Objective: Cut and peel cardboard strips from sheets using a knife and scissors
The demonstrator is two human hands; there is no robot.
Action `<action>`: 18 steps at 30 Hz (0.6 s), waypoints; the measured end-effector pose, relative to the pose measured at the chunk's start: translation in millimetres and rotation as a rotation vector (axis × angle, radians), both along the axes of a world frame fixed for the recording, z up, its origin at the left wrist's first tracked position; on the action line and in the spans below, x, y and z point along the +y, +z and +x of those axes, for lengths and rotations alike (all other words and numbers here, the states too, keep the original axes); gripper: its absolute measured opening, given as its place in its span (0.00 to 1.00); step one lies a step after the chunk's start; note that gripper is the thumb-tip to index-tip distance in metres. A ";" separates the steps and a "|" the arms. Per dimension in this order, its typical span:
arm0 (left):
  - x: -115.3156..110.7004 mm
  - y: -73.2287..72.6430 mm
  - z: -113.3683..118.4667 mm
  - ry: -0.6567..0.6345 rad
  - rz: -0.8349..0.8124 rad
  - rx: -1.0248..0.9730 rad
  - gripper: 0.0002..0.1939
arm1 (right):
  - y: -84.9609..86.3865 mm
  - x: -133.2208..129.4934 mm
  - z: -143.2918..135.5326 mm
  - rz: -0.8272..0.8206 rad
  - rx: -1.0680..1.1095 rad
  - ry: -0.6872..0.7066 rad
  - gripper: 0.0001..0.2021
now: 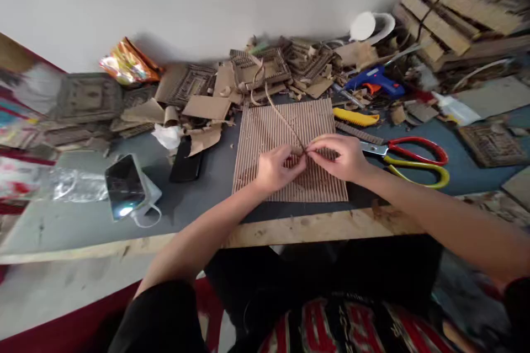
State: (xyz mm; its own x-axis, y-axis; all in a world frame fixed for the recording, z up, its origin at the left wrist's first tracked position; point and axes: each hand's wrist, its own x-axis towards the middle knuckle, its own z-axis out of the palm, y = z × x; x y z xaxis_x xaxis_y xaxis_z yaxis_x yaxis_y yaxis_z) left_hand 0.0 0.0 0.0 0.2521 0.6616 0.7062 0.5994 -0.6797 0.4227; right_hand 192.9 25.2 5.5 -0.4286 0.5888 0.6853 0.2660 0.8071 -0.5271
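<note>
A ridged corrugated cardboard sheet (265, 132) lies on the grey table. Over it, my left hand (281, 166) and my right hand (337, 157) meet, fingertips nearly touching. Both pinch the near end of a thin corrugated strip (284, 119), which runs up and away from the fingers and curls beyond the sheet's far edge. Where the fingertips meet, the strip's end is small and partly hidden. Scissors (387, 149) with one red and one yellow handle lie beside my right hand, partly behind it. A yellow cutter (356, 117) rests right of the sheet.
Cardboard scraps (207, 106) and square corrugated pieces (192, 84) pile along the wall. At the right are a blue glue gun (376, 81), a white bottle (457, 109) and stacked cardboard (459, 16). A lit phone (125, 185) and a black phone (185, 164) are at the left.
</note>
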 end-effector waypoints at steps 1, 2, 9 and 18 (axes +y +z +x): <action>0.1 1.4 0.2 -0.005 -0.019 -0.001 0.04 | 0.6 0.4 -0.1 -0.035 -0.007 0.006 0.02; 0.2 2.8 0.4 -0.013 -0.034 -0.003 0.04 | 1.2 0.8 -0.2 -0.068 -0.013 0.013 0.02; 3.3 6.4 -0.1 -0.110 -0.027 -0.041 0.05 | 3.7 1.8 1.2 -0.251 0.016 0.093 0.03; 6.2 6.7 -2.7 -0.223 -0.037 -0.069 0.03 | 6.8 2.8 2.5 -0.335 0.035 0.193 0.05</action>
State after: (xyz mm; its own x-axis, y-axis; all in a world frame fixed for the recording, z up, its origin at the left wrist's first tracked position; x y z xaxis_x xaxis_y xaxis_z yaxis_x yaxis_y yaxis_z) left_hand -2.7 6.2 6.7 0.3470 0.6204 0.7033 0.4051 -0.7755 0.4842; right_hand 195.4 28.1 12.3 -0.5329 0.6933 0.4852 0.1032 0.6223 -0.7759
